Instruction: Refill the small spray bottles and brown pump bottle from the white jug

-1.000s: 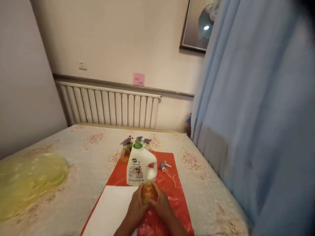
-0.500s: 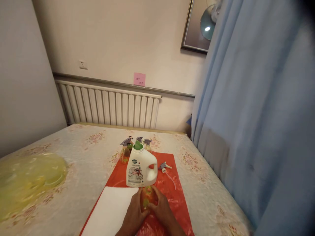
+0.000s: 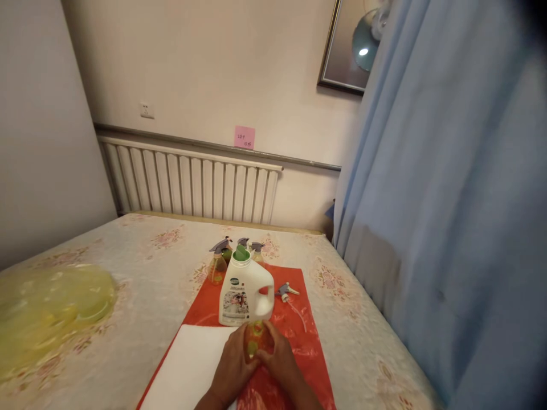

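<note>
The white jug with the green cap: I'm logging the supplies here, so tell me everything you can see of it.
The white jug looks like opaque plastic, with a green cap on top, a moulded handle on its right side and a printed label on the front. It stands upright on the red sheet, in front of the small spray bottles. The left hand and right hand hold a small amber bottle just in front of its base; whether that touches the jug is unclear.

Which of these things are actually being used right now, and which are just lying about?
In use: small bottle, held by left hand and right hand; red sheet.
Lying about: white jug, spray bottles, loose sprayer, white pad, yellow bag.
</note>
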`<state>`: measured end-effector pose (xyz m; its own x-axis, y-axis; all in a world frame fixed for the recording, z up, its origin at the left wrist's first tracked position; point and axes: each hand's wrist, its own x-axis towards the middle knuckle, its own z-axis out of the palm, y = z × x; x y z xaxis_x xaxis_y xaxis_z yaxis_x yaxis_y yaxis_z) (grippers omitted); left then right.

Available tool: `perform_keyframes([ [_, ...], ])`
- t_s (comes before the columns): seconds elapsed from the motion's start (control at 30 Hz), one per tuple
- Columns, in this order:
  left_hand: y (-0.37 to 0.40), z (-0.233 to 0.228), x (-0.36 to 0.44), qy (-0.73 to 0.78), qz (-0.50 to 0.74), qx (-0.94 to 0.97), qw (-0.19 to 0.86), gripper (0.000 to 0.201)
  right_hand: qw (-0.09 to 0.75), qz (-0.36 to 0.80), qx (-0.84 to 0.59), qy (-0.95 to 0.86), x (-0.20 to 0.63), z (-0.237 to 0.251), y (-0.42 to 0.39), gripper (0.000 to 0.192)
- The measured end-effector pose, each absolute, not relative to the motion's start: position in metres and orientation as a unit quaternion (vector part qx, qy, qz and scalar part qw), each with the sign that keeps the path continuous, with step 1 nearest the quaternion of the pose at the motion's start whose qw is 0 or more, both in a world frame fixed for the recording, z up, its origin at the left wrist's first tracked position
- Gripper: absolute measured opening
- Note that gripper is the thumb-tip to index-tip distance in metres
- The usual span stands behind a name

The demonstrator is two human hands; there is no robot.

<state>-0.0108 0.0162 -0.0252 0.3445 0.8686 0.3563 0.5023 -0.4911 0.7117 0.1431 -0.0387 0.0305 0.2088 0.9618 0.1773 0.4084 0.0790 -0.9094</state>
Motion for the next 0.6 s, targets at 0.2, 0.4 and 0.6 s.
perform_keyframes([
  [0.2, 0.018, -0.03, -0.016, 0.445, 0.343, 0.784, 0.263, 0.079, 0.479, 0.299, -0.62, -0.545, 0.146, 0.018, -0.039, 0.065],
  [0.4, 0.011, -0.022, -0.018, 0.468, 0.306, 0.778, 0.286, 0.085, 0.542, 0.321, -0.596, -0.499, 0.173, 0.031, -0.026, 0.057],
  [0.6, 0.007, -0.013, -0.018, 0.48, 0.284, 0.773, 0.303, 0.085, 0.613, 0.289, -0.576, -0.457, 0.197, 0.064, 0.025, 0.055],
])
